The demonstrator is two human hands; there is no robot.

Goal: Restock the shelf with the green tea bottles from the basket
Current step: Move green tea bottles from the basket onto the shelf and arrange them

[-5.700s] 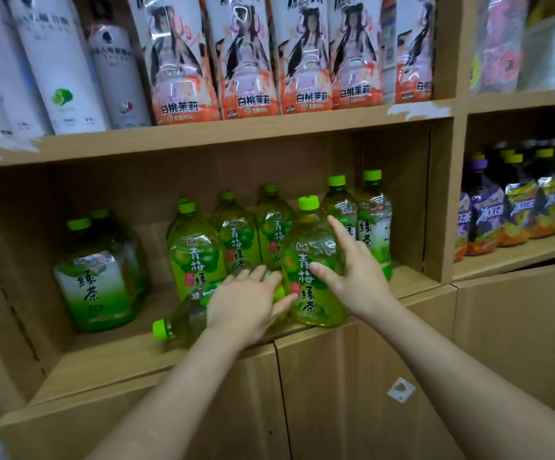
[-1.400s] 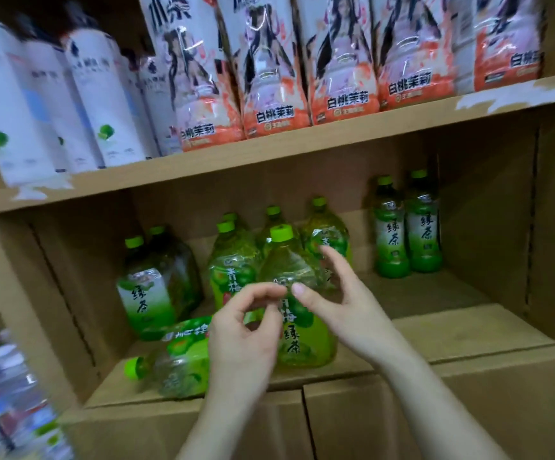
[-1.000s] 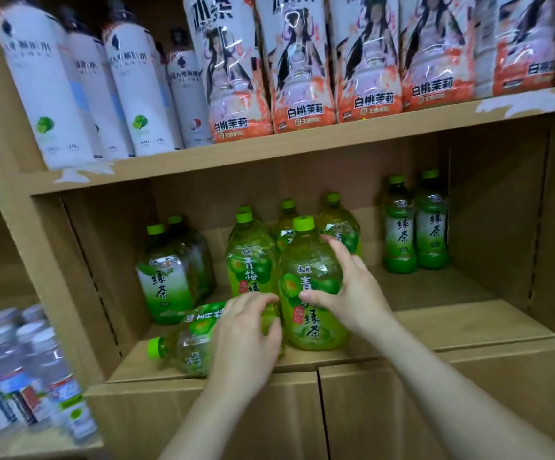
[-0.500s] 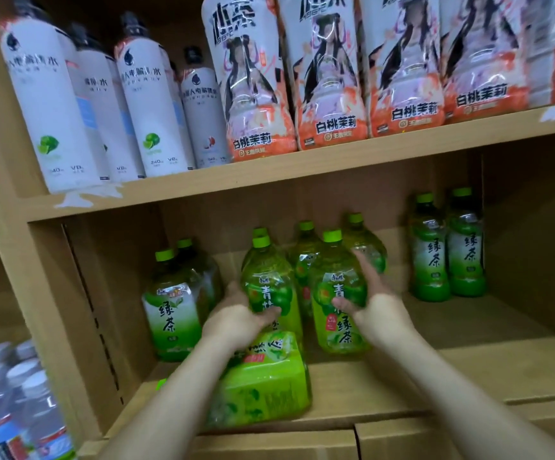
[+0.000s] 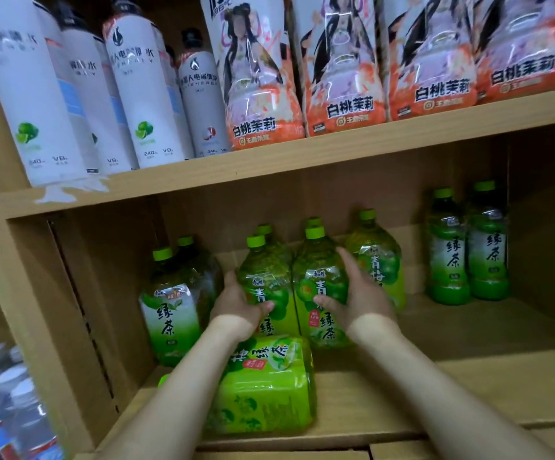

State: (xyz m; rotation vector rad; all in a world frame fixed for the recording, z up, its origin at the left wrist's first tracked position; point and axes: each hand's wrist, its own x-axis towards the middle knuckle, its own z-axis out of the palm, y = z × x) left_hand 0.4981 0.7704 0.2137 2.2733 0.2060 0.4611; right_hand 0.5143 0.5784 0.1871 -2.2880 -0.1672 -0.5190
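Green tea bottles upright in a cluster on the lower wooden shelf, two front ones side by side and touching. Left hand wrapped around the left front bottle, right hand wrapped around the right one. Another bottle lying on its side at the shelf's front edge (base toward the camera), just beneath the left wrist. White bottles and peach-labelled packs above.
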